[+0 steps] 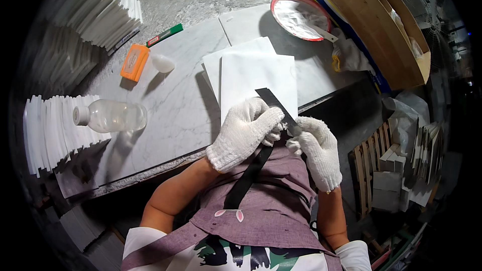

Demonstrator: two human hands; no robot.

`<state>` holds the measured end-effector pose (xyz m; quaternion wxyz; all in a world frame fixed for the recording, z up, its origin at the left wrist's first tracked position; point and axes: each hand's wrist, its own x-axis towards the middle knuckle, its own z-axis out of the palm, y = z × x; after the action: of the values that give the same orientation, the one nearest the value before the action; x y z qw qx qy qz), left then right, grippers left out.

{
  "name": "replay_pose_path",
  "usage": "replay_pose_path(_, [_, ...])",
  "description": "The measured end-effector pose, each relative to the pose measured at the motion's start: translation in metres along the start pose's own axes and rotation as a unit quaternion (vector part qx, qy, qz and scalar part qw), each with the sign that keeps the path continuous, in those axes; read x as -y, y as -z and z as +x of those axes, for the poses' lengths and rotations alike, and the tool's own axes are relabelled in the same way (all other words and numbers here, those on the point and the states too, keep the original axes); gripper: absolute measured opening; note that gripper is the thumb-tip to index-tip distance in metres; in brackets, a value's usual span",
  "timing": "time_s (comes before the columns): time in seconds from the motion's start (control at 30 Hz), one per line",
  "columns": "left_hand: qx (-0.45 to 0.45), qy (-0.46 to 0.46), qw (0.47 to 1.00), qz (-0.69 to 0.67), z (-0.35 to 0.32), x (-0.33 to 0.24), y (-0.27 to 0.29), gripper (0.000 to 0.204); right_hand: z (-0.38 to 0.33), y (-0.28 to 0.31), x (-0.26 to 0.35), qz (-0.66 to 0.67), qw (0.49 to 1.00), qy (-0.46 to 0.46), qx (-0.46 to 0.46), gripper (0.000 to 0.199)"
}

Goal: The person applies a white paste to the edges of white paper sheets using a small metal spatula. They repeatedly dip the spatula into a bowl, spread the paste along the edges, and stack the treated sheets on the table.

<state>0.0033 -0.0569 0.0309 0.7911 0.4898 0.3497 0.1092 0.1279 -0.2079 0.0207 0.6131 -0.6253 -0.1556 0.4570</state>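
Both of my hands wear white knitted gloves and meet in front of the purple apron (281,170). A flat, dark strip (275,103) slants between them, its far end over the white sheets. My left hand (246,133) is closed, thumb and fingers pinching the strip near its middle. At the strip's near end, my right hand (319,150) pinches with bent fingers; a small greyish bit shows at its fingertips. Below my left hand a black band (248,178) runs down over the apron; whether it joins the strip is hidden. Just beyond lies a stack of white sheets (258,73).
On the marble-patterned table (186,88) are a clear bottle (118,116), an orange box (134,62), a small whitish cup-like thing (162,63) and a green box (164,35). White stacks (63,125) line the left. A red-rimmed bowl (301,17) and cardboard box (369,15) stand far right.
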Motion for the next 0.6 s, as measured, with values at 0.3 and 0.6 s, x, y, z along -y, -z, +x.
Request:
replay_pose_path(0.3, [0.001, -0.025, 0.984, 0.179, 0.002, 0.025, -0.005, 0.026, -0.004, -0.014, 0.000, -0.072, 0.994, 0.081, -0.029, 0.036])
replay_pose_path(0.6, [0.035, -0.045, 0.934, 0.354, -0.008, -0.015, -0.014, 0.022, -0.008, -0.011, -0.003, -0.071, 0.991, 0.109, -0.041, 0.032])
